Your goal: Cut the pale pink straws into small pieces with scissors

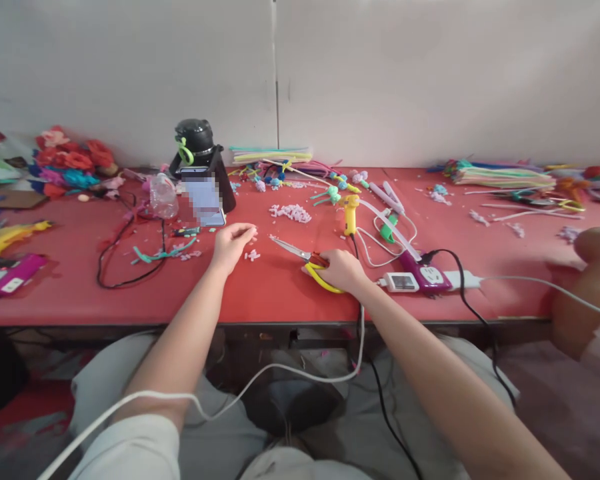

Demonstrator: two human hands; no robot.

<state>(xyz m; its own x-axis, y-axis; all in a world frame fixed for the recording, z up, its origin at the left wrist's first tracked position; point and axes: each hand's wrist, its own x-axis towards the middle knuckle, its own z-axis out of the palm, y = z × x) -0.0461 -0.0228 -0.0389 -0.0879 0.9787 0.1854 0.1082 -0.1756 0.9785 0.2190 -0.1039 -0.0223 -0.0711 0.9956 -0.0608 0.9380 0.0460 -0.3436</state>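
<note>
My right hand is wrapped around the yellow handles of a pair of scissors. The blades point left and a little away from me, slightly parted, over the red table. My left hand is closed in a pinch to the left of the blade tips; what sits between its fingertips is too small to make out. Just beside those fingertips lie a few small pale pink pieces. A bigger heap of similar pale pink pieces lies farther back on the table.
A phone leans on a black bottle at back left. A yellow glue gun stands behind my right hand, near a purple power strip with cables. Bundled pipe cleaners lie at back right. Another person's arm rests at far right.
</note>
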